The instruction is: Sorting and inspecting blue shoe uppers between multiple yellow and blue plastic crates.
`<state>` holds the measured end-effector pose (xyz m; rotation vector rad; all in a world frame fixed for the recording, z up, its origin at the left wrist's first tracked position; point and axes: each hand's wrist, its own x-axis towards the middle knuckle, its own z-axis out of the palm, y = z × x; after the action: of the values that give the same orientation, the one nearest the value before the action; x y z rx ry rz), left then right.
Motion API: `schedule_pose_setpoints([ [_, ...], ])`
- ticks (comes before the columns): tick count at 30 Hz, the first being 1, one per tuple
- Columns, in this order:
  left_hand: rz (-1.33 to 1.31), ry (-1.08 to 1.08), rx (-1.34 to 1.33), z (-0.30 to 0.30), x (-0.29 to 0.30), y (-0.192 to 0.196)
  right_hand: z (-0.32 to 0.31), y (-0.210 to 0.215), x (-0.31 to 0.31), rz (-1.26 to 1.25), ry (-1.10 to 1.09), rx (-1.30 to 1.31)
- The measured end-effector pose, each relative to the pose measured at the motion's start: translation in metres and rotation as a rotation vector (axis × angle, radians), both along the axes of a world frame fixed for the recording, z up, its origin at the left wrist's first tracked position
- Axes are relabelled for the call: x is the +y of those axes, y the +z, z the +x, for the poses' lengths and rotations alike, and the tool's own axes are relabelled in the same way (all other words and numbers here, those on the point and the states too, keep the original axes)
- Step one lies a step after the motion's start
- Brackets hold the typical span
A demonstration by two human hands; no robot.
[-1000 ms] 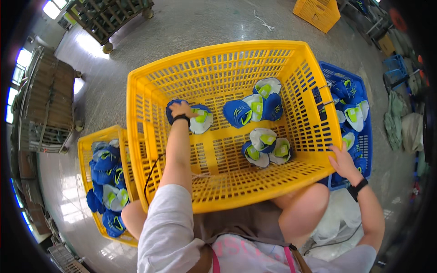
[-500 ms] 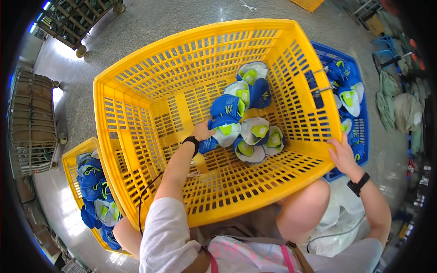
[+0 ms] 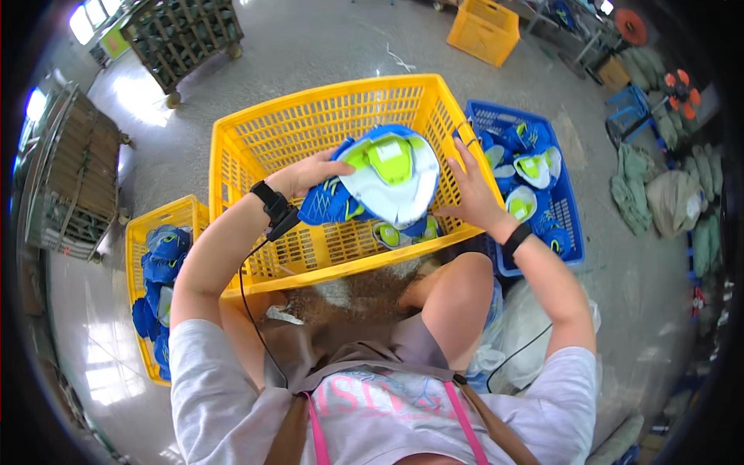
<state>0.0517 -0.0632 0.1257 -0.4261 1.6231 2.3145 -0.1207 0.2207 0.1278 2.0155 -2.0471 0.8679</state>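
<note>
My left hand (image 3: 314, 173) is closed on blue shoe uppers (image 3: 415, 194) with white lining and a lime-green part inside, holding them raised over a yellow slatted basket (image 3: 341, 267). How many are in the grip I cannot tell. Beside their right edge my right hand (image 3: 479, 195) is open, fingers spread, at the basket's right rim; whether its thumb touches the lining is unclear. Lower in the basket, more uppers (image 3: 387, 235) show partly beneath the held ones.
To the right stands a blue basket (image 3: 572, 225) with several shoe uppers; a smaller yellow basket (image 3: 143, 353) at the left holds more. Wheeled racks (image 3: 85, 178) line the left side. A yellow crate (image 3: 484, 32) and an orange-bladed fan (image 3: 683, 93) are farther off.
My left hand has lifted shoe uppers out of the basket toward me. My right hand has let go of the basket's rim and come beside them. The basket now sits lower and farther away.
</note>
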Motion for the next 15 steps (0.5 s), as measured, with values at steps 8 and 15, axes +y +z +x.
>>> schedule_pose_setpoints([
  [8, -0.107, 0.119, 0.078, 0.091, 0.043, 0.066, 0.092, 0.095, -0.019, -0.066, -0.055, -0.797],
  [15, -0.503, 0.263, 0.242, 0.115, 0.05, 0.066, 0.099, 0.073, 0.009, -0.126, 0.141, -1.692],
])
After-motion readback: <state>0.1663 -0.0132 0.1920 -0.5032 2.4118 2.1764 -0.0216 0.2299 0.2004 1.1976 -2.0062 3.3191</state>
